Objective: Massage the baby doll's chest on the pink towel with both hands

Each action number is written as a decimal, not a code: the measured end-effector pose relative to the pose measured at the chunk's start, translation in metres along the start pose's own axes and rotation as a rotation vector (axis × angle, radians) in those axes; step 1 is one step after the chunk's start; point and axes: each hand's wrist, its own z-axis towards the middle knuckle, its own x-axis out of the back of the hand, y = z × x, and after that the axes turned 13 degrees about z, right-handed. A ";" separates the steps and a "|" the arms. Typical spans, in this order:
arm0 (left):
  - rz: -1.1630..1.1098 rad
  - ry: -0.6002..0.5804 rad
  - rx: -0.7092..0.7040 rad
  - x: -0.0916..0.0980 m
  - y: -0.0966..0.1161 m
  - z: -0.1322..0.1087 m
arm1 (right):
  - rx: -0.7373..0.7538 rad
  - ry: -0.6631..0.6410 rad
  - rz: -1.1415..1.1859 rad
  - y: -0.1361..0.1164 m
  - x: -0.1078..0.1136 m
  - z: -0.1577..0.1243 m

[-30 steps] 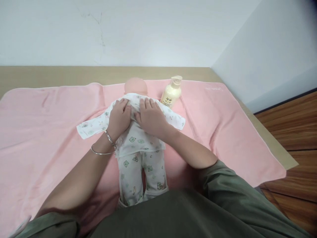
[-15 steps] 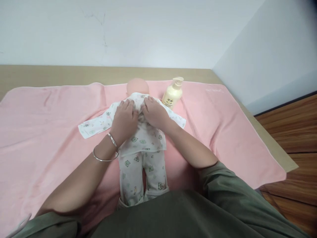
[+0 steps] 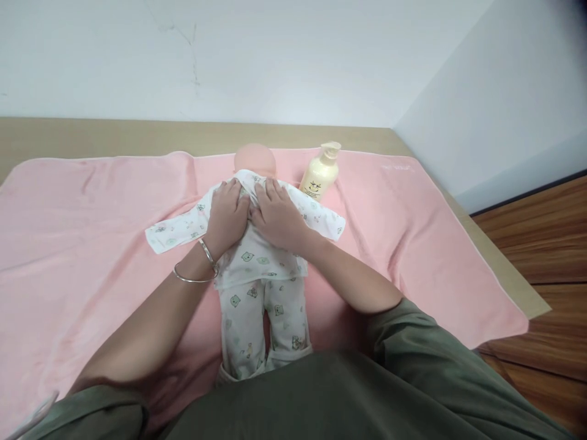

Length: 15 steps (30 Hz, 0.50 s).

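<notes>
A baby doll lies on its back, its bald head (image 3: pixel 255 157) at the far end. It wears a white long-sleeved top (image 3: pixel 261 266) with small green animal prints and matching pants (image 3: pixel 287 318). Across the left of the top's chest rests my left hand (image 3: pixel 228 214), fingers stretched out on the cloth. Beside it my right hand (image 3: pixel 279 217) lies flat on the chest, fingers slightly spread. The thumbs nearly meet over bunched cloth. The top's upper edge reaches up over the doll's lower face. Both sleeves stretch out sideways. My palms hide the middle of the chest.
Under the doll a pink towel (image 3: pixel 105 244) covers most of the wooden table (image 3: pixel 137 135). A cream pump bottle (image 3: pixel 321 172) stands right of the doll's head, near the sleeve. A white wall rises behind, and wood-grain panels (image 3: pixel 541 226) are at the right.
My right hand has shifted slightly left and down, closer to my left hand. The left hand has moved a little left. Cloth at the chest has shifted; the right sleeve shows more.
</notes>
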 end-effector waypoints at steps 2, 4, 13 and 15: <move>0.024 -0.034 0.034 0.002 0.006 -0.006 | -0.052 -0.001 0.082 0.007 0.001 0.010; 0.046 -0.048 0.035 0.007 0.015 -0.014 | -0.079 0.015 0.135 0.013 0.003 0.017; -0.010 -0.065 0.013 0.022 0.031 -0.023 | -0.069 0.013 0.050 0.008 0.005 0.013; -0.035 -0.078 0.054 0.020 0.027 -0.020 | -0.055 0.013 0.002 0.005 0.004 0.010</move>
